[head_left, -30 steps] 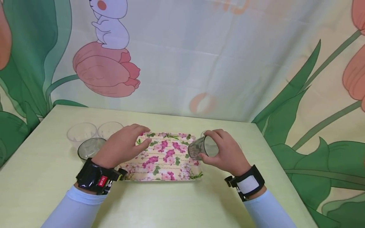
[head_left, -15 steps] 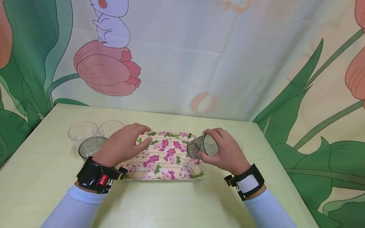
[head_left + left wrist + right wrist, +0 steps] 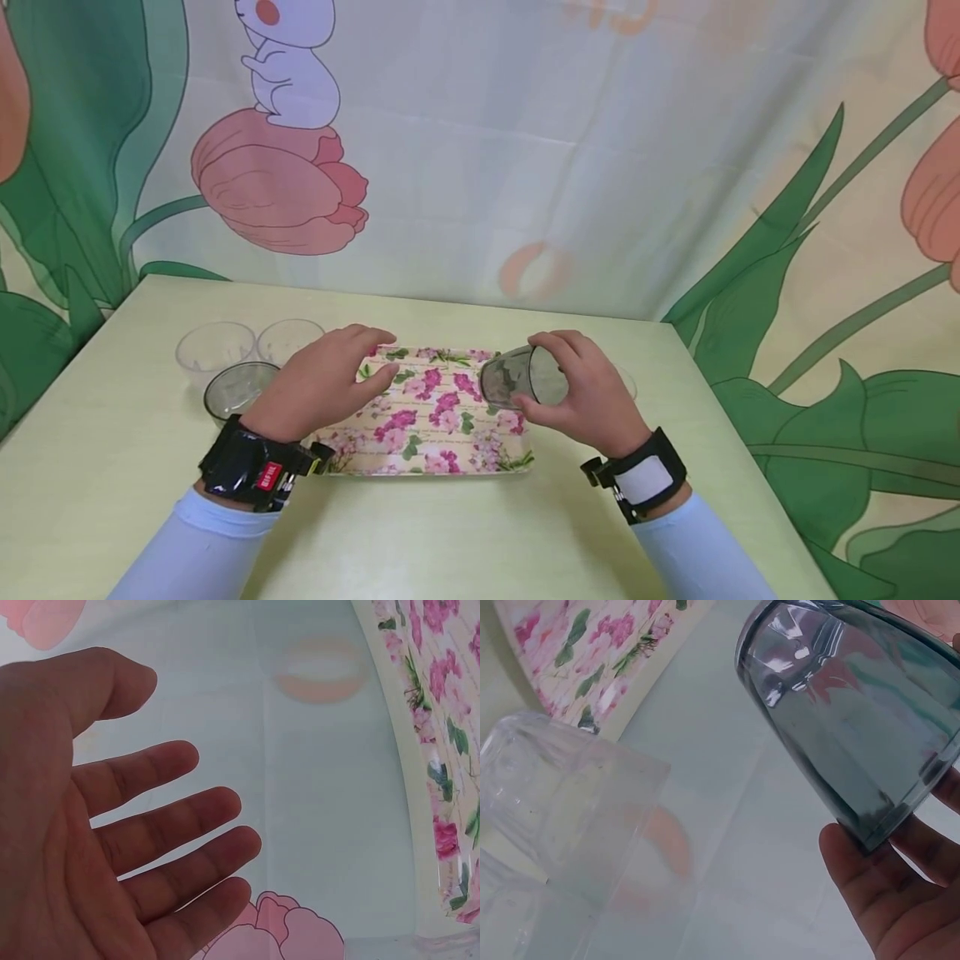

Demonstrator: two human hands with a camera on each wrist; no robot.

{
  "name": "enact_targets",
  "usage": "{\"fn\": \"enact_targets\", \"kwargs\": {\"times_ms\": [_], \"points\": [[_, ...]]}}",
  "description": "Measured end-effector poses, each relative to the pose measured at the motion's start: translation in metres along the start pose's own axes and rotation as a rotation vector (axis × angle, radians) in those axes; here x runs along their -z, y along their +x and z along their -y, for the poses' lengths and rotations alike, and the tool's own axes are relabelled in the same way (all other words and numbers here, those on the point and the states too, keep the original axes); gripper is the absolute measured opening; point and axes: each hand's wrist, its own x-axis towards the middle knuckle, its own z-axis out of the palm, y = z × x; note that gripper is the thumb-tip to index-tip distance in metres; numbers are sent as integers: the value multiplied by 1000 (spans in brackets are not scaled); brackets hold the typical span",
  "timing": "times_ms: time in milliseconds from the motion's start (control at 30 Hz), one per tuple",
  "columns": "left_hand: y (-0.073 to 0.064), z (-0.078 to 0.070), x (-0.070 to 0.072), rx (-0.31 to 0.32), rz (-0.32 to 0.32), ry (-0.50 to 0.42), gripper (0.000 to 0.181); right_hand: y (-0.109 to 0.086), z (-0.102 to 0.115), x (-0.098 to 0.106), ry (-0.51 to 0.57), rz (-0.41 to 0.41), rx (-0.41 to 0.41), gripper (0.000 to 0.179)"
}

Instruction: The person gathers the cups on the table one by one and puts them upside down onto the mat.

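Observation:
My right hand [image 3: 588, 392] holds a grey-tinted drinking glass [image 3: 510, 379] near its rim, with thumb and fingers on opposite sides. The glass is tilted, its base pointing left over the right part of a floral tray [image 3: 427, 417]. In the right wrist view the grey glass [image 3: 855, 712] shows its faceted wall, fingertips at the rim. Nothing is in my left hand [image 3: 326, 383], which hovers by the tray's left side. In the left wrist view, that left hand [image 3: 142, 817] has its fingers spread and loosely bent, apart from the tray [image 3: 442, 750].
Left of the tray stand two clear glasses [image 3: 215, 350] and one grey glass [image 3: 240, 392], partly behind my left hand. Two clear cups [image 3: 570, 795] stand right of the tray, mostly hidden by my right hand in the head view. A printed curtain [image 3: 450, 167] hangs behind the table.
My right hand has shifted slightly left and up with the grey glass, further over the tray. My left hand stays in place.

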Motion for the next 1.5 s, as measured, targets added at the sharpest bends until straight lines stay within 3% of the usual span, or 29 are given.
{"fn": "enact_targets", "kwargs": {"times_ms": [300, 533, 900, 1500], "points": [[-2, -2, 2, 4, 6, -4, 50, 11, 8, -3, 36, -39, 45, 68], [-2, -1, 1, 7, -7, 2, 50, 16, 11, -5, 45, -31, 36, 68], [-2, -1, 1, -15, 27, -29, 54, 21, 18, -8, 90, -26, 28, 69], [1, -1, -1, -52, 14, -2, 68, 36, 34, -14, 128, -64, 119, 67]]}}
